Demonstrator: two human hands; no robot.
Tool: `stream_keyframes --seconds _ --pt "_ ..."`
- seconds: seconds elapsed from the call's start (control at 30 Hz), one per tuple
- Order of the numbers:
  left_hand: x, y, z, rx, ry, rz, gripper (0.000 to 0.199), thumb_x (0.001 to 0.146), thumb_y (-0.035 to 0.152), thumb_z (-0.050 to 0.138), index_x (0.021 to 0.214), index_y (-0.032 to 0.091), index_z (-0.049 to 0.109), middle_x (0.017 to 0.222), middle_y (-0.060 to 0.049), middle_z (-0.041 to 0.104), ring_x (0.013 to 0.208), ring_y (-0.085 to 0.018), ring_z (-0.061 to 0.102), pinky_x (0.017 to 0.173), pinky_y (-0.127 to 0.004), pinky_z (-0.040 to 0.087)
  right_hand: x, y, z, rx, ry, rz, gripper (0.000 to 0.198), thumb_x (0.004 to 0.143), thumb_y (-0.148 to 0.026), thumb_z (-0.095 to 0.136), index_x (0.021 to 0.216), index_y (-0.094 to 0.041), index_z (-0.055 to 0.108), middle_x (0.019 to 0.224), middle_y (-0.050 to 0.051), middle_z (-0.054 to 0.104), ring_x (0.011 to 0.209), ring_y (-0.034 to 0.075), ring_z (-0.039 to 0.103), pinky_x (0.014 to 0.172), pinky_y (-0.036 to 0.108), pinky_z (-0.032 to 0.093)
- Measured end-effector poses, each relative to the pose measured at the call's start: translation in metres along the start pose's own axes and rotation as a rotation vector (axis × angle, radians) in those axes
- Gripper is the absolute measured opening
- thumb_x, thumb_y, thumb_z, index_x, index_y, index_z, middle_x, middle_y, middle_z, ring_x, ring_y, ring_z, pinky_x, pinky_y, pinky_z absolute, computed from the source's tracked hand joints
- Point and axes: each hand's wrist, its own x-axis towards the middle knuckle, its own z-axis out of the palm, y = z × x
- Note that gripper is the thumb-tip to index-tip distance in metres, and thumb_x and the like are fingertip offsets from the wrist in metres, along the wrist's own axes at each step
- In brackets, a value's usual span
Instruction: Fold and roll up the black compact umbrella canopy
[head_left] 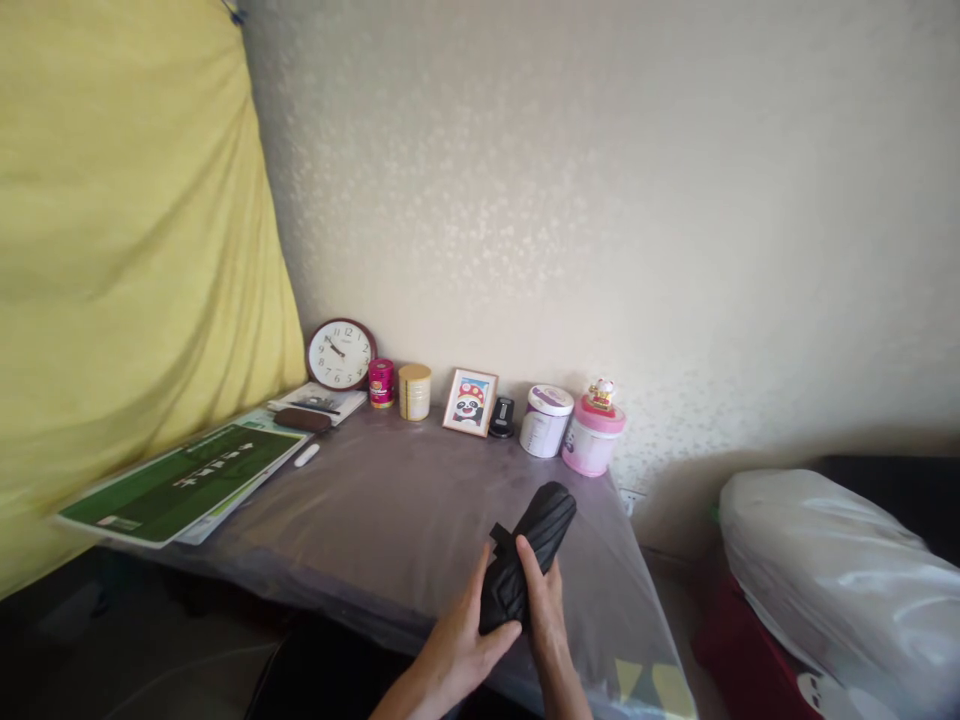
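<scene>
A folded black umbrella [546, 520] slants up to the right above the front part of the table. Its fabric is wrapped in a spiral, and a short black strap end [500, 540] sticks out on its left side. My left hand [469, 635] grips the lower end, thumb across the bottom and fingers behind it. Around the middle, on the right side, my right hand [545, 600] is closed with its thumb on top of the fabric. The fingers behind the umbrella are partly hidden.
Along the wall stand a round clock [341, 354], a pink can [381, 384], a yellow tin [415, 391], a framed panda picture [470, 402], a black stapler-like object [502, 417] and two tubs [547, 422]. Green sheets [202, 480] lie left; a plastic-covered bin [840, 560] stands right.
</scene>
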Motion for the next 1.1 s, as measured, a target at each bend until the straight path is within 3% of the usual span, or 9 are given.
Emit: stream_keyframes --seconds 0.07,0.17,0.3,0.4,0.57,0.7,0.9,1.1 --pt "0.004 -0.004 0.002 0.116 0.023 0.029 0.084 0.073 0.021 0.054 0.142 0.024 0.006 0.145 -0.007 0.03 0.127 -0.022 0.037 0.103 -0.036 0.035 0.005 0.003 -0.006 -0.092 0.001 -0.041 0.057 0.063 -0.048 0.07 0.107 -0.014 0.058 0.096 0.006 0.068 0.096 0.025 0.061 0.083 0.033 0.046" --pt "0.009 -0.009 0.004 0.327 0.009 -0.012 0.084 0.074 0.02 0.051 0.142 0.026 0.002 0.139 -0.007 0.038 0.115 -0.022 0.05 0.094 -0.032 0.041 0.012 0.011 -0.016 -0.212 0.057 -0.126 0.057 0.058 -0.048 0.073 0.104 -0.016 0.059 0.093 0.007 0.068 0.092 0.027 0.061 0.081 0.034 0.045" --pt "0.012 -0.016 0.007 0.561 -0.04 -0.056 0.084 0.073 0.015 0.051 0.141 0.029 0.003 0.13 -0.006 0.046 0.099 -0.021 0.059 0.084 -0.029 0.044 0.016 0.025 -0.024 -0.347 0.156 -0.263 0.063 0.057 -0.049 0.073 0.109 -0.017 0.059 0.078 0.003 0.064 0.074 0.023 0.059 0.071 0.033 0.044" --pt "0.011 -0.02 0.012 0.662 -0.066 -0.068 0.082 0.073 0.011 0.049 0.141 0.028 0.006 0.133 -0.008 0.043 0.098 -0.021 0.059 0.083 -0.03 0.044 0.015 0.029 -0.025 -0.412 0.047 -0.389 0.052 0.066 -0.049 0.067 0.108 -0.019 0.062 0.073 0.001 0.058 0.067 0.018 0.054 0.07 0.031 0.044" --pt "0.011 -0.018 0.013 0.71 -0.084 -0.092 0.085 0.074 0.009 0.052 0.14 0.034 0.006 0.133 -0.009 0.043 0.098 -0.023 0.06 0.084 -0.032 0.045 0.013 0.021 -0.026 -0.368 -0.192 -0.475 0.028 0.074 -0.044 0.061 0.092 -0.024 0.069 0.088 0.006 0.061 0.082 0.02 0.057 0.077 0.031 0.046" --pt "0.011 -0.018 0.013 0.752 -0.087 -0.068 0.085 0.075 0.01 0.053 0.139 0.037 0.005 0.133 -0.01 0.042 0.098 -0.025 0.061 0.084 -0.036 0.047 0.012 0.017 -0.033 -0.292 -0.213 -0.446 0.022 0.07 -0.043 0.065 0.077 -0.023 0.069 0.081 0.004 0.063 0.078 0.02 0.057 0.073 0.03 0.047" --pt "0.011 -0.013 0.013 0.788 -0.104 -0.088 0.076 0.078 0.009 0.05 0.138 0.039 0.014 0.134 -0.011 0.04 0.091 -0.023 0.063 0.081 -0.036 0.049 0.006 0.013 -0.045 -0.154 -0.294 -0.282 0.022 0.069 -0.042 0.067 0.075 -0.021 0.065 0.069 -0.001 0.059 0.061 0.015 0.056 0.064 0.026 0.046" --pt "0.011 -0.01 0.016 0.791 -0.106 -0.103 0.072 0.078 0.009 0.047 0.138 0.038 0.019 0.133 -0.012 0.04 0.087 -0.024 0.064 0.077 -0.036 0.049 0.009 0.0 -0.032 -0.094 -0.356 -0.237 0.022 0.068 -0.04 0.068 0.075 -0.02 0.064 0.065 -0.002 0.058 0.059 0.014 0.057 0.063 0.027 0.045"
